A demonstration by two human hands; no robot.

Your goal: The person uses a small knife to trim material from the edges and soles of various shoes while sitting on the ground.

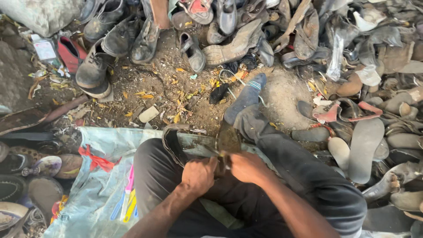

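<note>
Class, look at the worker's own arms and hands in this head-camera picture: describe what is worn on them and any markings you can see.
Both forearms are bare, with no sleeve reaching into view. The left hand and the right hand wear no gloves, and no ring, watch, bracelet or bandage shows on either wrist. The fingers are bare as well. No markings show on either arm. Below the arms, dark grey trousers cover the legs.

An open-air cobbler's spot: heaps of worn shoes (pixel 229 35) and loose soles (pixel 365 147) on bare dirt ground (pixel 167 88).
</note>
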